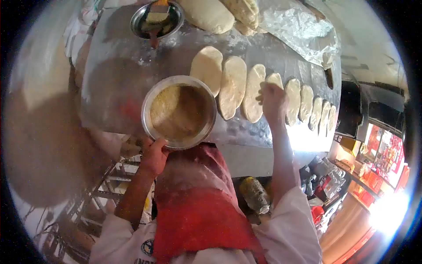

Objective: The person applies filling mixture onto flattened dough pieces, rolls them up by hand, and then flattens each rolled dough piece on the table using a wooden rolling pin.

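A round metal bowl (179, 112) with tan, grainy contents is tilted toward the camera, and my left hand (154, 155) grips its lower left rim. Several flat oval dough pieces lie in a row on the metal table (118, 94), the largest (206, 70) near the bowl and smaller ones toward the right. Over the fourth piece (274, 79) is my right hand (273, 97), its fingers drawn together and pointing down. Whether anything is between those fingers is too small to make out.
At the table's back stands a metal bowl (133, 22) with a brush (157, 16) in it. Larger dough pieces (206, 15) and clear plastic sheeting (299, 31) lie beside it. Below the table are a rack (105, 193) and a jar (255, 193).
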Tool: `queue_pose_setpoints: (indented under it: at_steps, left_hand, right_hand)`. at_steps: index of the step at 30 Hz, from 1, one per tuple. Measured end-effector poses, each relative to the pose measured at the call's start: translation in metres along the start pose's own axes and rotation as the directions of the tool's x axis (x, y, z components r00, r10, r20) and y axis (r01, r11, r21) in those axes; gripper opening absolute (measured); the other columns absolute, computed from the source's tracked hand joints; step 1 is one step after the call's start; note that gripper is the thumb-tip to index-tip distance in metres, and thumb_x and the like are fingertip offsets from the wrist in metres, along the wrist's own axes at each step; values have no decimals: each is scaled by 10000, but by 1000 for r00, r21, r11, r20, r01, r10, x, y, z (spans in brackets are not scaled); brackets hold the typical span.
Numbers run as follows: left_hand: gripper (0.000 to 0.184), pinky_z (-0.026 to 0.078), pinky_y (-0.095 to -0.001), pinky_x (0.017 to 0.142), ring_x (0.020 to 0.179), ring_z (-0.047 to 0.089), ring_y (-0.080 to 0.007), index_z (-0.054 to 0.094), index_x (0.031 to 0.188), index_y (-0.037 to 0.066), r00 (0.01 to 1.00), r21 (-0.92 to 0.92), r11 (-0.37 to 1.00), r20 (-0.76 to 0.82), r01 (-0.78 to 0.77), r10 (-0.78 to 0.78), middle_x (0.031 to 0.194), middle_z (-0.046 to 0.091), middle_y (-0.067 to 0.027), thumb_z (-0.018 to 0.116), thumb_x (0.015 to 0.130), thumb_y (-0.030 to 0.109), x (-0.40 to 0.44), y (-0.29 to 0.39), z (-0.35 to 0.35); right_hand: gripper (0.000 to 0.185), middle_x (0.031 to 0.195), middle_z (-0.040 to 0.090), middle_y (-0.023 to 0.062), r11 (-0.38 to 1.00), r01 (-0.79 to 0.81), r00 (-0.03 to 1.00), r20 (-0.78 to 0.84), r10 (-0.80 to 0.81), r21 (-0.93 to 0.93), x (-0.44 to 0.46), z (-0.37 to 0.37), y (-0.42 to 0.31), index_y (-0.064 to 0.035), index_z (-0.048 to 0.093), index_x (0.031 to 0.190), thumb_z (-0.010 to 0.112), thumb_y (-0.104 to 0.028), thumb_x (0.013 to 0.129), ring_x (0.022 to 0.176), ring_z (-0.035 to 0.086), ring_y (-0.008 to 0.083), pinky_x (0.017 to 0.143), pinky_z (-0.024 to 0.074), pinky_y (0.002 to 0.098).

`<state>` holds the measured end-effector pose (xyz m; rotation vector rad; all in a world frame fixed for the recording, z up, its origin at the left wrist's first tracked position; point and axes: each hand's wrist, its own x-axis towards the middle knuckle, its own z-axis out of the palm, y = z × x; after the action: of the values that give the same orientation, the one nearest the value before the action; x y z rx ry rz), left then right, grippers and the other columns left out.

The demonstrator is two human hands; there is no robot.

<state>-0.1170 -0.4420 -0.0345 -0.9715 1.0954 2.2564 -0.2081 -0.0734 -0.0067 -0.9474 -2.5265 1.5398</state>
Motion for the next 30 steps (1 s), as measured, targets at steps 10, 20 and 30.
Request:
queue_pose_setpoints:
  at_steps: [10, 20, 30]
  left_hand:
    - [465, 581, -411, 938, 1163, 626, -249, 455, 1390, 5, 996, 319, 944, -35, 87, -80, 1278, 599, -134, 507, 928, 1, -23, -38, 103]
    - [514, 564, -438, 922, 1083, 634, -296, 491, 1399, 106, 884, 258, 903, 414, -345, 219, 1261, 611, -105, 630, 909, 181, -11, -156, 117]
    - [554, 596, -499, 936, 1234, 604, -313, 446, 1436, 84, 981, -145, 980, -153, -140, 117, 1401, 540, -159, 537, 898, -10, -38, -137, 84]
  right_hand:
    - [198, 953, 737, 127, 731, 650, 742, 376, -555, -206, -54, -12, -12, -19, 732, 1090, 679, -107, 921, 783, 726, 238, 676, 576, 340]
    - [160, 952, 704, 122, 544, 801, 544, 685, -485, -252, -44, -58, 45, -76, 740, 991, 683, -203, 911, 886, 707, 322, 774, 581, 435]
    - [202, 945, 738, 213, 913, 385, 847, 443, -292, -135, 21, -49, 43, -17, 758, 994, 641, -176, 957, 875, 724, 379, 780, 558, 432]
